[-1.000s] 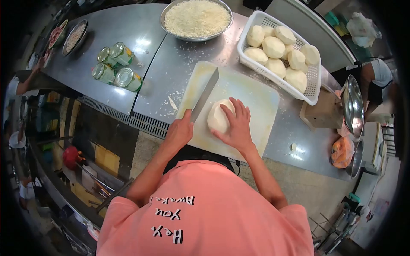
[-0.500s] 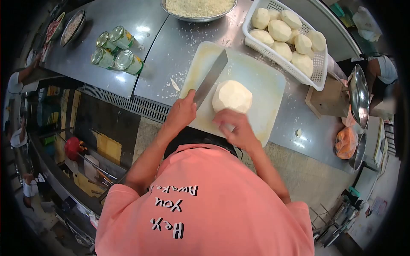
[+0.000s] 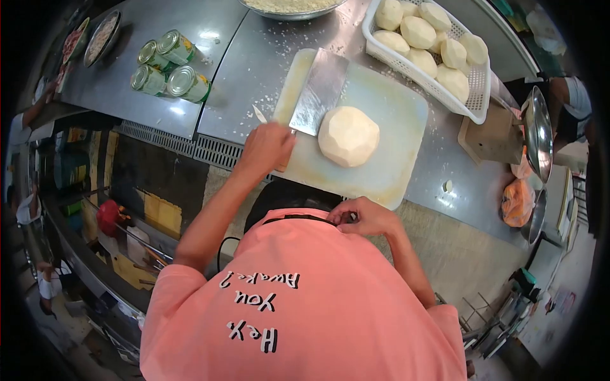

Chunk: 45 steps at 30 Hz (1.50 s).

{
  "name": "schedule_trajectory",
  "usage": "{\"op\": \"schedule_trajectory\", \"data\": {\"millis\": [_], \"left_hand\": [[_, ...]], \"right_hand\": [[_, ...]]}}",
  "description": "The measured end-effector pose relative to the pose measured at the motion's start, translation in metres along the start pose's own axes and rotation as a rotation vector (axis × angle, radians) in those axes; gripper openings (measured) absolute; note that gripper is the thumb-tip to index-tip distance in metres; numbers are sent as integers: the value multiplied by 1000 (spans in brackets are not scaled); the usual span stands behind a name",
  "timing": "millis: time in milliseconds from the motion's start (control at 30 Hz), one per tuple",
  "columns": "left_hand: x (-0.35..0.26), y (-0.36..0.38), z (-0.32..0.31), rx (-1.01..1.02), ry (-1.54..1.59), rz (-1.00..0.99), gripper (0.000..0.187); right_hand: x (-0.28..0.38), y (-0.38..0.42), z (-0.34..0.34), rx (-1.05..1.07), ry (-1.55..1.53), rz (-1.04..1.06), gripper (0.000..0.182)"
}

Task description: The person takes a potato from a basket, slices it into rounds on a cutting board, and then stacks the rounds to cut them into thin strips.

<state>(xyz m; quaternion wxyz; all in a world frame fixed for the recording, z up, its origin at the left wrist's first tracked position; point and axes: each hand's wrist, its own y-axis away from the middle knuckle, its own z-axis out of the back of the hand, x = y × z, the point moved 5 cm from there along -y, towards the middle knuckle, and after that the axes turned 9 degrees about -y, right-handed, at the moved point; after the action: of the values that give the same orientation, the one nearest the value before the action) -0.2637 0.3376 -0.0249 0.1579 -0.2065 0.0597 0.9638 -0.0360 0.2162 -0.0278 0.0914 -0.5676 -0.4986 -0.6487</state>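
My left hand (image 3: 265,147) is closed at the handle of a cleaver (image 3: 319,92), whose broad blade lies flat on the white cutting board (image 3: 394,152). Part of the brown handle shows below my fingers. Right of the blade sits a whole peeled jicama (image 3: 349,136), pale and faceted. Down at my waist, my right hand (image 3: 367,217) has its fingers pinched together beside a dark band (image 3: 298,217) on my pink shirt. What lies between those fingers is too small to make out.
A white plastic basket (image 3: 419,63) of peeled jicamas stands at the upper right. Beyond the board is a metal bowl (image 3: 295,14) of pale shreds. Several green cans (image 3: 181,82) stand left. Scraps dot the steel table. At the right are metal bowls (image 3: 539,136) and an orange bag (image 3: 518,202).
The cleaver has turned from nearly edge-up to flat on the board. My right hand has left the jicama and moved down to my waist. The jicama has shifted slightly.
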Motion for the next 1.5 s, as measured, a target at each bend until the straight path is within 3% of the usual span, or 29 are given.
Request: {"op": "schedule_trajectory", "data": {"millis": [100,133,267,300,533,700,800,933,1000,1067,1100,1133,1167,1233,1300,1333,1400,1500], "left_hand": [[-6,71,-4,566,246,-46,10],[-10,89,-6,741,355,-39,16],[5,118,-4,733,590,-59,29],[8,120,-1,818,662,8,34],[6,126,-15,693,406,-10,31],[-4,123,-20,388,302,-51,22],[-9,123,-16,328,268,-94,19],[5,134,-9,364,200,-150,20],[11,136,-7,509,295,-52,21],[17,120,-2,483,436,-2,24],[19,108,-1,451,582,43,27],[22,92,-3,336,536,87,29],[23,75,-8,223,488,127,30],[17,42,-20,-91,235,149,35],[1,17,-35,-139,157,163,33],[-1,8,-39,-179,82,179,31],[5,-10,-44,-128,76,233,30],[13,-10,-33,-53,60,283,31]], "right_hand": [[-8,12,-2,-2,-101,-91,39],[-10,14,-2,1,-130,-109,40],[-11,19,-4,-14,-178,-91,41],[-8,19,-5,-23,-197,-92,40],[-25,2,-8,-118,-194,-162,32],[-40,-3,-6,-174,-219,-101,26],[-40,-6,-8,-234,-137,-101,22],[-36,-1,-8,-274,-58,-124,18],[-25,8,0,-252,-45,-65,18],[-13,14,9,-225,-40,-8,19],[-3,17,22,-339,-79,122,20],[8,18,37,-456,-113,257,21],[13,10,42,-460,-115,259,21],[48,7,61,-872,211,645,23],[65,-13,68,-1003,558,757,36],[71,-25,69,-1003,563,760,36],[78,-43,66,-1096,818,614,55],[57,-57,69,-1112,809,563,67]]}}
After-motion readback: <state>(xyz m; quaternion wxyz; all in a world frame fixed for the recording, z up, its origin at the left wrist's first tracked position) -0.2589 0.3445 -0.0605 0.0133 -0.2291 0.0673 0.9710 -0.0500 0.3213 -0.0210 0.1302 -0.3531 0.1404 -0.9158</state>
